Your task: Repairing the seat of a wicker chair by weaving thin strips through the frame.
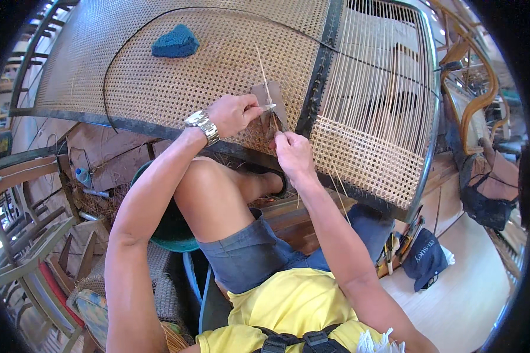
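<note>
A large dark frame [318, 88] carrying woven cane webbing [218, 65] leans in front of me. My left hand [232, 113], with a metal watch [203, 125] on its wrist, is closed on a small metal tool [267, 107] pressed at the weave. My right hand [293, 154] pinches a thin cane strand [264, 73] just below the tool. A brown patch [271, 97] lies on the weave behind both hands. The frame's right section [377, 112] has only upright strands, with finished weave along its lower part.
A blue sponge [175, 42] rests on the webbing at upper left. A loose dark cord [109, 76] curves across the weave. Wooden chairs [29, 259] stand at left, rattan frames [471, 88] at right. A dark cap [427, 259] and hand tools [394, 247] lie on the floor at right.
</note>
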The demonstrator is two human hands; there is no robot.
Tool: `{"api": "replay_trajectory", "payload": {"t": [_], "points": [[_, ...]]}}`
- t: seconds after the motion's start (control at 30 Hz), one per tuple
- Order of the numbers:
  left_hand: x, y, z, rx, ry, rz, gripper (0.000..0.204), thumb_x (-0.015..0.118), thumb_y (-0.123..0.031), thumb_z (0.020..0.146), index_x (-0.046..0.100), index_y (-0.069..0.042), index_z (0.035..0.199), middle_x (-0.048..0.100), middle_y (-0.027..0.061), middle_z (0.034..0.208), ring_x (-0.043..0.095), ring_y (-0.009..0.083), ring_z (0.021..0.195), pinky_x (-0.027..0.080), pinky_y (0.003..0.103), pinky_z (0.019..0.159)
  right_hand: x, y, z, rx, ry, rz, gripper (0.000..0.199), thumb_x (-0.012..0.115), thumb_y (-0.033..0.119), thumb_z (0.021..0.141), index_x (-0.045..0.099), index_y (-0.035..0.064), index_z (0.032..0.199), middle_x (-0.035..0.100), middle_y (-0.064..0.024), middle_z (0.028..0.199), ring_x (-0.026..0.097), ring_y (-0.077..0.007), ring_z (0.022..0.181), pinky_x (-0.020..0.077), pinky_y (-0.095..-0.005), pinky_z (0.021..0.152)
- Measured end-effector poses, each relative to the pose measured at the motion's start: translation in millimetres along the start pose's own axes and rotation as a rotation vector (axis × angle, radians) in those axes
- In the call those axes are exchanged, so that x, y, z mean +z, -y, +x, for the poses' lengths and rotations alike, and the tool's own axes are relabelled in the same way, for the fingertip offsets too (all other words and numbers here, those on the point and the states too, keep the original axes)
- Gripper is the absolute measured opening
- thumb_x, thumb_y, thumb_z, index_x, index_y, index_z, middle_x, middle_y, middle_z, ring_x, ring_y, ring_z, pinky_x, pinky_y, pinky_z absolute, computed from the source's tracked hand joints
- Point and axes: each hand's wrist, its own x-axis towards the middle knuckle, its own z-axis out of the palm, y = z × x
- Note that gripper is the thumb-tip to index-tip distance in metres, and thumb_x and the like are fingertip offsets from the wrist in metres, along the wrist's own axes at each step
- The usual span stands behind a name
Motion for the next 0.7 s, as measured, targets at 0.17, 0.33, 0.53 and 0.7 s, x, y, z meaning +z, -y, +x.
{"api": "replay_trajectory", "payload": {"t": [0.17, 0.33, 0.53, 0.7], "points": [[-1, -9, 0, -0.098, 0.009, 0.056, 0.025, 0.06, -0.033, 0.094, 0.067, -0.009, 0.095, 0.066, 0.0171, 0.075, 0.065, 0.0364, 0.071, 0.05, 0.046, 0.064, 2, -5, -1, 0.066, 0.023, 0.126, 0.04, 0.052, 0.032, 0.096, 0.062, -0.0035, 0.08, 0.063, -0.0202, 0.07, 0.06, -0.0278, 0.065, 0.0464, -0.0424, 0.067], [6, -18, -6, -0.074, -0.077, 0.243, 0.025, 0.057, -0.034, 0.095, 0.065, -0.011, 0.091, 0.067, 0.0191, 0.075, 0.066, 0.0395, 0.074, 0.051, 0.052, 0.067, 9, -10, -6, 0.047, -0.032, 0.245, 0.04, 0.053, 0.031, 0.098, 0.058, -0.003, 0.078, 0.059, -0.0173, 0.067, 0.056, -0.0244, 0.063, 0.0449, -0.0412, 0.065], [10, -15, -5, -0.062, -0.072, 0.22, 0.025, 0.057, -0.034, 0.096, 0.064, -0.011, 0.091, 0.067, 0.0195, 0.078, 0.066, 0.0406, 0.077, 0.05, 0.053, 0.067, 3, -20, -9, -0.036, -0.04, 0.188, 0.04, 0.054, 0.031, 0.097, 0.056, -0.0036, 0.077, 0.055, -0.0171, 0.065, 0.048, -0.0234, 0.061, 0.0423, -0.0408, 0.062], [11, -17, -6, -0.059, -0.092, 0.212, 0.022, 0.059, -0.032, 0.095, 0.065, -0.011, 0.093, 0.067, 0.018, 0.076, 0.065, 0.0399, 0.074, 0.05, 0.051, 0.065, -20, -76, -62, -0.026, 0.03, 0.033, 0.039, 0.053, 0.031, 0.096, 0.06, -0.0047, 0.084, 0.059, -0.0249, 0.075, 0.057, -0.0334, 0.067, 0.045, -0.0435, 0.067]]}}
